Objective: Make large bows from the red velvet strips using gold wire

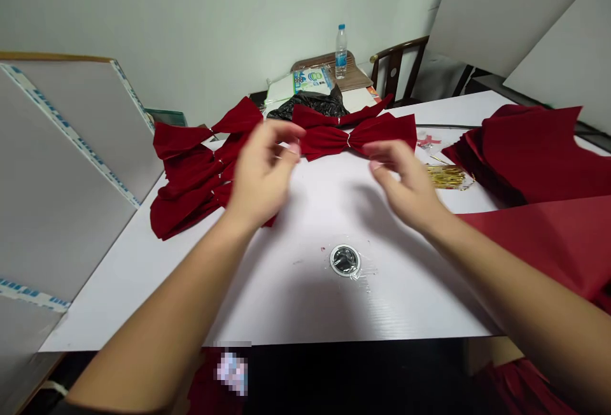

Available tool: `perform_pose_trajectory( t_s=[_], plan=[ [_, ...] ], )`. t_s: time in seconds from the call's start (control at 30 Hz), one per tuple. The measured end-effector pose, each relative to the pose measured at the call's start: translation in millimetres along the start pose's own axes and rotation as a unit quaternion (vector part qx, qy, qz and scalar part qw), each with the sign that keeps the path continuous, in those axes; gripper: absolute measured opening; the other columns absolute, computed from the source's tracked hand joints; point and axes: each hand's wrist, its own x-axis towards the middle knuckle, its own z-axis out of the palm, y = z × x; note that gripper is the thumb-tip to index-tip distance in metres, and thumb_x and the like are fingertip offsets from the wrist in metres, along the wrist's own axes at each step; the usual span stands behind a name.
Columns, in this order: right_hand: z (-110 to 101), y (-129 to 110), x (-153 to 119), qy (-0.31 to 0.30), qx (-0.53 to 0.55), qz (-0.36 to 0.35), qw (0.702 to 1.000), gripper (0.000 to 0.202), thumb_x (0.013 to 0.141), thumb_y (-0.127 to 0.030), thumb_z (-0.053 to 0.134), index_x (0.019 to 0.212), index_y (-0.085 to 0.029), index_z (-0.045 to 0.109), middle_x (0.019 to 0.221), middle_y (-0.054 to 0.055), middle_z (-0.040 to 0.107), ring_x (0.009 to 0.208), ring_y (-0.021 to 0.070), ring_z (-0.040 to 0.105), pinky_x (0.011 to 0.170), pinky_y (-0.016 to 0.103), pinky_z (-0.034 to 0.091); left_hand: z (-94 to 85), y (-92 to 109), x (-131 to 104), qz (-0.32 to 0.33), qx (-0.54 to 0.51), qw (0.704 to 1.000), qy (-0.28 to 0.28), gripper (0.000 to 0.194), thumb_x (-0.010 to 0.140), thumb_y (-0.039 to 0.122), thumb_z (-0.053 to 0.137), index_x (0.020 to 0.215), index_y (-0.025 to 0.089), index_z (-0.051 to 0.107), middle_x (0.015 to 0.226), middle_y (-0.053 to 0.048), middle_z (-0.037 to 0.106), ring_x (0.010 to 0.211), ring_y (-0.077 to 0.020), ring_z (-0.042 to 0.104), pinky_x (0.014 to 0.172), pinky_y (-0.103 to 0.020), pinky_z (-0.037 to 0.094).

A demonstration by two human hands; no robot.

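A dark red velvet bow (363, 136), cinched at its middle by a gold tie, lies flat on the white table (286, 300). My left hand (260, 176) hovers at the bow's left wing, thumb and fingers apart, fingertips right at the fabric edge. My right hand (405, 189) is just in front of the bow's right wing, fingers spread and pointing down, holding nothing. A second red bow (329, 117) lies directly behind the first one. Both hands are slightly blurred.
A pile of finished red bows (191, 176) lies at the left. Gold twist ties (446, 177), stacked red fabric (534, 147) and a red sheet (548, 243) sit at the right. A round metal piece (344, 260) is taped down. Beyond are a black bag (310, 106), a water bottle (340, 52) and a chair (396, 65).
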Motion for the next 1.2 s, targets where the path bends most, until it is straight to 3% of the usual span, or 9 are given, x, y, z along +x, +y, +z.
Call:
perform_pose_trajectory(
  t_s=[0.13, 0.27, 0.43, 0.57, 0.77, 0.9, 1.0, 1.07, 1.2],
  plan=[
    [37, 28, -9, -0.063, -0.089, -0.021, 0.994, 0.023, 0.095, -0.027, 0.053, 0.112, -0.018, 0.064, 0.111, 0.012, 0.067, 0.105, 0.0288, 0.060, 0.093, 0.047, 0.050, 62.2, -31, 32, -0.029, 0.101, 0.981, -0.161, 0.033, 0.089, 0.005, 0.056, 0.118, 0.018, 0.065, 0.122, -0.010, 0.065, 0.102, -0.0206, 0.067, 0.097, -0.038, 0.055],
    [48, 40, -24, -0.125, -0.179, -0.050, 0.975, 0.023, 0.095, -0.022, 0.052, 0.110, -0.015, 0.067, 0.108, 0.013, 0.068, 0.101, 0.0307, 0.057, 0.088, 0.047, 0.047, 112.2, -61, 66, -0.037, 0.194, 0.959, -0.203, 0.049, 0.088, 0.008, 0.062, 0.135, 0.021, 0.058, 0.141, -0.011, 0.057, 0.125, -0.0279, 0.060, 0.107, -0.041, 0.049],
    [43, 39, -23, -0.130, -0.167, -0.071, 0.975, 0.022, 0.096, -0.021, 0.051, 0.109, -0.016, 0.067, 0.106, 0.011, 0.068, 0.102, 0.0288, 0.057, 0.090, 0.045, 0.044, 134.9, -77, 90, -0.025, 0.253, 0.941, -0.224, 0.059, 0.085, 0.015, 0.071, 0.141, 0.027, 0.055, 0.144, -0.008, 0.055, 0.126, -0.0300, 0.061, 0.103, -0.041, 0.050],
    [44, 38, -20, -0.135, -0.151, -0.076, 0.976, 0.021, 0.097, -0.020, 0.051, 0.109, -0.016, 0.068, 0.104, 0.010, 0.069, 0.101, 0.0268, 0.057, 0.091, 0.044, 0.044, 143.8, -86, 95, 0.003, 0.254, 0.942, -0.219, 0.045, 0.088, 0.022, 0.069, 0.133, 0.028, 0.062, 0.136, -0.004, 0.063, 0.122, -0.0299, 0.063, 0.098, -0.041, 0.051],
    [45, 38, -21, -0.121, -0.124, -0.080, 0.982, 0.020, 0.097, -0.020, 0.050, 0.107, -0.016, 0.067, 0.102, 0.009, 0.070, 0.099, 0.0261, 0.058, 0.089, 0.044, 0.045, 135.6, -81, 89, 0.014, 0.247, 0.953, -0.172, 0.029, 0.094, 0.023, 0.062, 0.122, 0.027, 0.069, 0.127, -0.003, 0.070, 0.117, -0.0262, 0.065, 0.096, -0.037, 0.050],
    [40, 37, -20, -0.069, -0.083, -0.068, 0.992, 0.019, 0.098, -0.020, 0.048, 0.107, -0.018, 0.066, 0.099, 0.010, 0.070, 0.096, 0.0253, 0.060, 0.086, 0.044, 0.047, 104.2, -50, 82, 0.021, 0.151, 0.986, -0.065, 0.026, 0.090, 0.024, 0.068, 0.116, 0.023, 0.073, 0.117, -0.005, 0.074, 0.102, -0.0220, 0.069, 0.091, -0.033, 0.052],
    [35, 36, -19, -0.005, -0.023, -0.036, 0.999, 0.019, 0.099, -0.024, 0.050, 0.111, -0.019, 0.064, 0.098, 0.009, 0.069, 0.094, 0.0238, 0.063, 0.085, 0.043, 0.050, 76.2, -19, 67, -0.069, 0.013, 0.997, -0.022, 0.028, 0.082, 0.031, 0.077, 0.107, 0.020, 0.076, 0.101, -0.005, 0.077, 0.070, -0.0154, 0.065, 0.067, -0.029, 0.052],
    [32, 35, -18, 0.031, 0.039, 0.005, 0.999, 0.023, 0.099, -0.028, 0.054, 0.119, -0.021, 0.061, 0.102, 0.009, 0.068, 0.094, 0.0221, 0.064, 0.086, 0.041, 0.053, 61.8, -2, 50, -0.155, -0.120, 0.980, -0.036, 0.032, 0.077, 0.036, 0.081, 0.103, 0.018, 0.076, 0.092, -0.005, 0.076, 0.060, -0.0116, 0.059, 0.054, -0.024, 0.046],
    [35, 27, -20, 0.034, 0.202, 0.094, 0.974, 0.040, 0.093, -0.039, 0.066, 0.128, -0.022, 0.055, 0.113, 0.010, 0.065, 0.100, 0.0193, 0.065, 0.090, 0.037, 0.056, 53.3, 13, 6, -0.315, -0.310, 0.889, -0.117, 0.043, 0.069, 0.047, 0.088, 0.095, 0.015, 0.074, 0.068, 0.000, 0.066, 0.044, -0.0051, 0.045, 0.037, -0.019, 0.027]
  ],
)
